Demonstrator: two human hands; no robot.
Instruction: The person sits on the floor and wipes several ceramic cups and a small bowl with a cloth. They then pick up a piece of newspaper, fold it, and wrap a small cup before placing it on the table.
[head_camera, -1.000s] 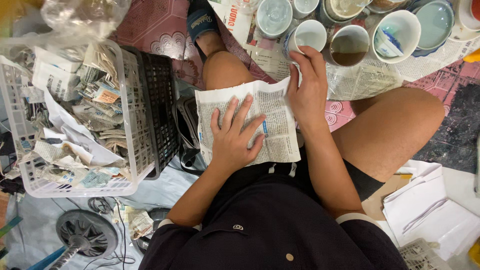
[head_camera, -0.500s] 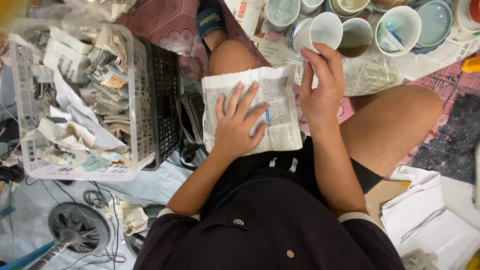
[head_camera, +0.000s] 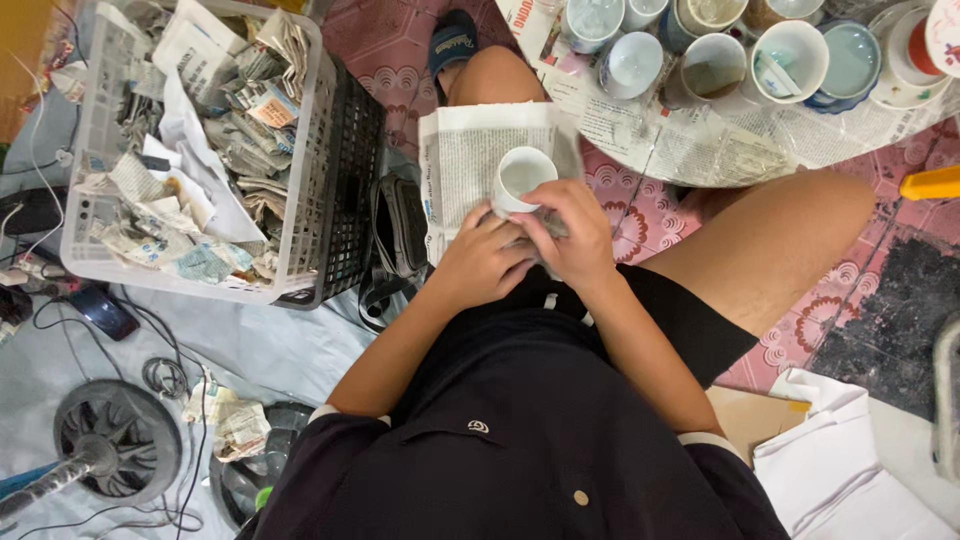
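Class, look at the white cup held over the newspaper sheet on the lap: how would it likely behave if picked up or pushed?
The white cup looks like glazed ceramic, so probably rigid, fairly heavy for its size and breakable if dropped. Its smooth glaze may be slippery; the left hand and right hand both grip its base. Lying on the newspaper sheet, its round wall would likely roll.

White cup (head_camera: 522, 178) on grey-printed newspaper sheet (head_camera: 465, 160) at upper centre. White basket (head_camera: 85, 150) upper left, black basket (head_camera: 345, 165) beside. Pink patterned floor tiles (head_camera: 640, 210), black shorts (head_camera: 690, 330), navy slipper (head_camera: 452, 42).
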